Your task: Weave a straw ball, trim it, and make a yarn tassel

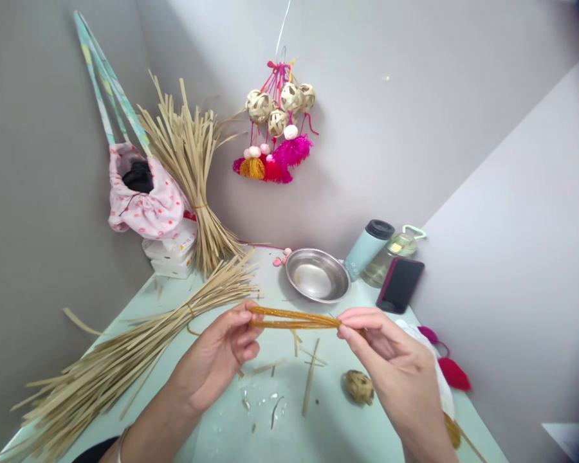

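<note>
1. Yarn (294, 314), golden and gathered in several strands, is stretched between the two hands, and appears to be held up off the table (338, 427).

2. Its long axis runs side to side across the person's front, almost level, with the upper run sloping slightly down toward the right.

3. Left hand (217, 360): thumb and forefinger pinch the left end of the yarn, while the other fingers curl loosely below and hold nothing that can be seen.

4. Right hand (395, 360): thumb and forefinger pinch the right end; whatever the other fingers do behind the thumb is partly hidden, so I cannot tell whether they grip more of the strands.

5. Neither hand is nearer to the yarn than the other, since each grasps one end. From the left fingertips the strands lead rightward; from the right fingertips they lead leftward.

6. Between the hands the yarn forms two runs with a narrow gap. That gap is wider toward the left hand and closes at the right fingertips, where the strands come together.

7. Below the strands, loose straw pieces (311, 379) lie scattered. A woven ball (359, 387) sits just beside the right hand, nearer to it than to the left.

8. Beyond the yarn stands a metal bowl (300, 290); a long straw bundle (139, 350) lies on the left hand's side.
</note>
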Tool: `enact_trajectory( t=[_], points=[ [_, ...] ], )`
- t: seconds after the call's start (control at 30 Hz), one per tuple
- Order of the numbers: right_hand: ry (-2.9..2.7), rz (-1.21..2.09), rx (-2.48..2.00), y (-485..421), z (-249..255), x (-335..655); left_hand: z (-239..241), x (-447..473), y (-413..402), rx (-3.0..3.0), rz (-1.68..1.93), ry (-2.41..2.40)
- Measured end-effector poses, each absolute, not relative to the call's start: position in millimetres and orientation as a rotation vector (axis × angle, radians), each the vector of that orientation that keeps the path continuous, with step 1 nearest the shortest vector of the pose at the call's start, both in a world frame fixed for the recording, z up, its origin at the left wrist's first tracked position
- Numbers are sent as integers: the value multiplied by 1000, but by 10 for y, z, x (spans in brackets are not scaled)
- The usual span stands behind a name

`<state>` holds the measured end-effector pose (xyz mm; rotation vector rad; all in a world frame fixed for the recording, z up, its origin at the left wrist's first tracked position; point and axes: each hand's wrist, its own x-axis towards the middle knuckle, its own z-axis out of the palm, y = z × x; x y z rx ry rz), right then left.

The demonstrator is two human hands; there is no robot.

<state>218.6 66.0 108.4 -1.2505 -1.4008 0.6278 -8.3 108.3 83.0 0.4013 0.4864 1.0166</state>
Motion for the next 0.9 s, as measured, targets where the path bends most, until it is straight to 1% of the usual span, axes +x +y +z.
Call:
enact_trajectory(
  t=[0.17, 0.3, 0.37, 0.53, 0.7, 0.8, 0.9],
  points=[
    [-1367, 580, -1227, 654, 1095, 2237, 838, -82, 1037, 725, 779, 389],
    [-1325, 560, -1233, 631, 1123, 2269, 805, -57, 1061, 996, 658, 418],
    [-1324, 561, -1231, 631, 1136, 2269, 767, -27, 1079, 1046, 659, 473],
    [-1336, 564, -1233, 648, 1155, 2233, 692, 57, 1117, 965, 921, 632],
    [-1348, 565, -1237, 651, 1154, 2236, 673, 58, 1152, 865, 1041, 700],
    [-1346, 570, -1233, 663, 1140, 2248, 656, 20, 1146, 682, 1005, 600],
    [-1312, 577, -1238, 684, 1111, 2258, 657, 2, 1084, 622, 758, 294]
  ],
)
